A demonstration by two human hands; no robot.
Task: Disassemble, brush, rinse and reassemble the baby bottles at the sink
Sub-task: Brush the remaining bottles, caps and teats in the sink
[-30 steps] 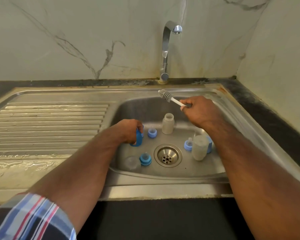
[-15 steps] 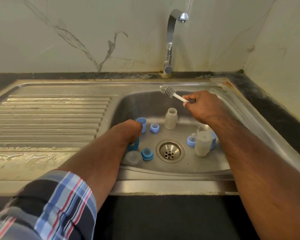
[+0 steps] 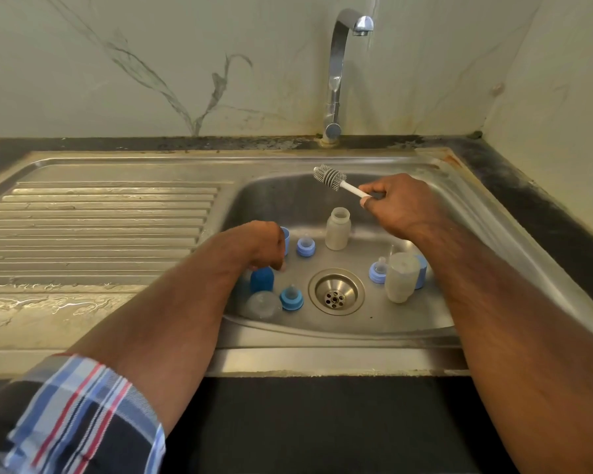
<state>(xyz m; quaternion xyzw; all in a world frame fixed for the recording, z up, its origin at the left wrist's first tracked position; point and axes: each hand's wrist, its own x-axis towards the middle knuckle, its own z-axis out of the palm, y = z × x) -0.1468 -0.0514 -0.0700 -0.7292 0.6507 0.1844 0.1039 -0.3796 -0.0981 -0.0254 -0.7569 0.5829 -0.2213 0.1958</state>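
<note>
Soft, even light fills the scene, fairly bright, casting only faint shadows. Glare streaks the wet near part of the drainboard (image 3: 48,302) at left. Wide-angle distortion bows the sink (image 3: 476,206) rim outward. The near plaid sleeve (image 3: 76,415) is blurred.

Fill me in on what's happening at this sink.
A person is washing baby bottles that lie taken apart in the sink basin. The right hand holds a bottle brush up over the basin. The left hand reaches down at a dark blue cap. The tap looks off.
</note>
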